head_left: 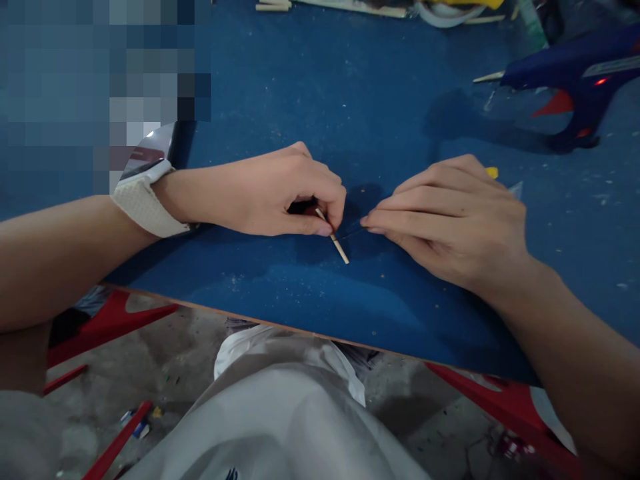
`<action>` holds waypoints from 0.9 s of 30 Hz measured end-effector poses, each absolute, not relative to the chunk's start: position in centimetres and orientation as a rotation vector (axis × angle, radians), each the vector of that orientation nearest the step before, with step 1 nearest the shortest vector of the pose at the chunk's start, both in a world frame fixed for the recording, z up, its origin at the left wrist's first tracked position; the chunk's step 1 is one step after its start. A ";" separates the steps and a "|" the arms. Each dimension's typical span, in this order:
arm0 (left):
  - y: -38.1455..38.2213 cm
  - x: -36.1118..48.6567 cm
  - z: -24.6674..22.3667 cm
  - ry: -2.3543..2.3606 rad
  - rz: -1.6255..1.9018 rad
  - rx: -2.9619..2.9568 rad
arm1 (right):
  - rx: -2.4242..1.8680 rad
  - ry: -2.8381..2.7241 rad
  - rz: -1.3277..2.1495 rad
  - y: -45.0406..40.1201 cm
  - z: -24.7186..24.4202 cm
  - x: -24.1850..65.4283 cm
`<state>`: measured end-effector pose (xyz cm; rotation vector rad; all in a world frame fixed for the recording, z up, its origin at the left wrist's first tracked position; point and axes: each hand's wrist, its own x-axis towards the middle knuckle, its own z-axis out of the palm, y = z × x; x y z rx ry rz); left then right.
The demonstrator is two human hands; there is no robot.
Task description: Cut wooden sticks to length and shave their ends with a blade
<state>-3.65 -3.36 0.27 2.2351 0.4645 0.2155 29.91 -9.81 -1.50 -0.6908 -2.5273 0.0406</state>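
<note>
My left hand (290, 193) pinches a short, thin wooden stick (341, 251) between thumb and forefinger, just above the blue table (280, 287). The stick slants, its lower end pointing toward the table's near edge. From the stick a fine dark thread (353, 234) runs to the right. My right hand (455, 220) has its fingertips pressed together on the other end of that thread, a short gap away from my left hand. The thread looks drawn fairly straight between the two hands.
A blue glue gun (565, 73) with a lit red light is at the upper right. Wooden sticks (273, 5) and a white ring-shaped roll (445, 15) lie along the far side. Behind my right hand is a small yellow piece (493, 173). Red table legs (115, 320) show below.
</note>
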 end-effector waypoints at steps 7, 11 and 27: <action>-3.4 -3.6 0.5 0.450 0.169 2.230 | -0.588 -2.507 -0.010 -9.5 -1.1 29.4; -3.5 -3.5 0.2 0.438 0.202 2.228 | -0.573 -2.499 -0.002 -9.8 -1.1 28.4; -3.1 -3.6 0.1 0.391 0.228 2.194 | -0.671 -2.652 0.129 -9.3 -1.4 28.9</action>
